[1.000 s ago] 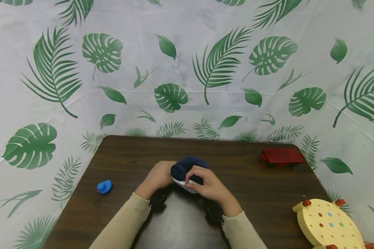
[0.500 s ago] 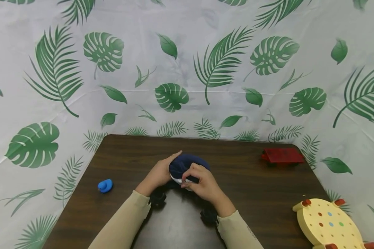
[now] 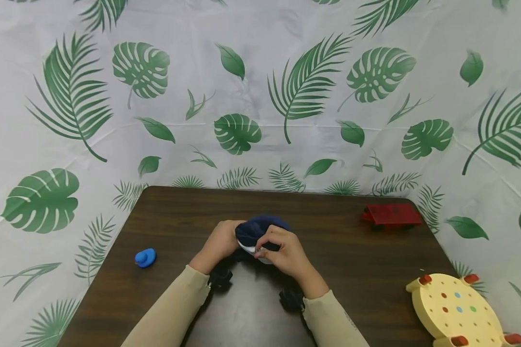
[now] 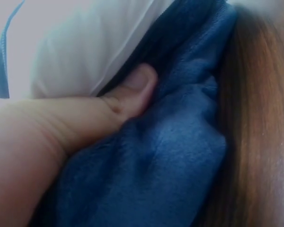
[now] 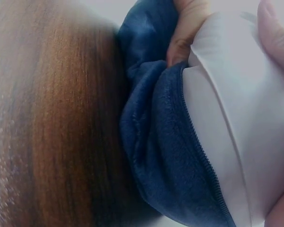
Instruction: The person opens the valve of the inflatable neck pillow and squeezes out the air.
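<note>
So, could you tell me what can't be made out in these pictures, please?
- Blue and white fabric item: head view, both hands cover it; its kind stays unclear.
- Left hand: left wrist view shows only one finger.
- Yellow peg board: cut off by the frame's bottom edge.
- Red object: too small to identify.

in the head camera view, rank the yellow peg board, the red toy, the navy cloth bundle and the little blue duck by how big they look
1. Yellow peg board, largest, though it sits nearest the camera and is cut off by the frame edge.
2. Red toy and navy cloth bundle: look alike; the bundle is partly covered by the hands, so no ranking.
3. Blue duck, smallest.
</note>
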{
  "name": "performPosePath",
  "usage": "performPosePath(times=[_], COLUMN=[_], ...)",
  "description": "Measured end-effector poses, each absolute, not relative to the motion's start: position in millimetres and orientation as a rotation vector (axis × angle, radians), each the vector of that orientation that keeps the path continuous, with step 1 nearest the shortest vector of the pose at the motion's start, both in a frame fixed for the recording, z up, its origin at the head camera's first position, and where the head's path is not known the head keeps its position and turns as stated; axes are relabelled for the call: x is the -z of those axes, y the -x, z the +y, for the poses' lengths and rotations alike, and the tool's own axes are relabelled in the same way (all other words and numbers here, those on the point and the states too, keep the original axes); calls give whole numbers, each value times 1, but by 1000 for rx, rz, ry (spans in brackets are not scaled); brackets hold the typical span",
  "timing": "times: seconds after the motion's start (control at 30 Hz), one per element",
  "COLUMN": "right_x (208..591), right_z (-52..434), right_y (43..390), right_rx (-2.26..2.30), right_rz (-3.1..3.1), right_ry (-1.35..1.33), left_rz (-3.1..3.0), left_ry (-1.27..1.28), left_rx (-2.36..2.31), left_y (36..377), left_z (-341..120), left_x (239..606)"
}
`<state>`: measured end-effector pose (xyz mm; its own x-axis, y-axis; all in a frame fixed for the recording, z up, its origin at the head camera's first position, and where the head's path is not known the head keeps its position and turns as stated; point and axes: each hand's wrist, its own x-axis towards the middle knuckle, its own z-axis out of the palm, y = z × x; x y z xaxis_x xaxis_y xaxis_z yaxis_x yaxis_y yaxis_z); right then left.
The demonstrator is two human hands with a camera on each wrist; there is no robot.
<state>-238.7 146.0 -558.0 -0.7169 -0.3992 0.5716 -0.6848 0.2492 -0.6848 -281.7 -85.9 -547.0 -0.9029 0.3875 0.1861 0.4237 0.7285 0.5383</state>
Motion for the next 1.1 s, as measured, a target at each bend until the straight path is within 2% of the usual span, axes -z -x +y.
performPosePath(times=[0.33, 0.4, 0.53, 0.77, 1.1], right_x=[553, 553, 554, 559, 563], right_z=[146, 147, 148, 150, 152], right_y=[238, 238, 238, 240, 242], right_rx=[-1502, -1519, -1542, -1575, -1643], right_rz=[-2268, -2274, -2281, -2283, -2280], right_ry=[-988, -981, -971, -959, -921], left_rz=[-2809, -2755, -2715, -2767, -2794], left_ry=[706, 757, 806, 744, 695], left_rx=[949, 963, 986, 1055, 1047], left_y=[286, 295, 301, 287, 290], left_z=[-87, -91, -94, -88, -87], left_x=[554, 571, 582, 556, 564])
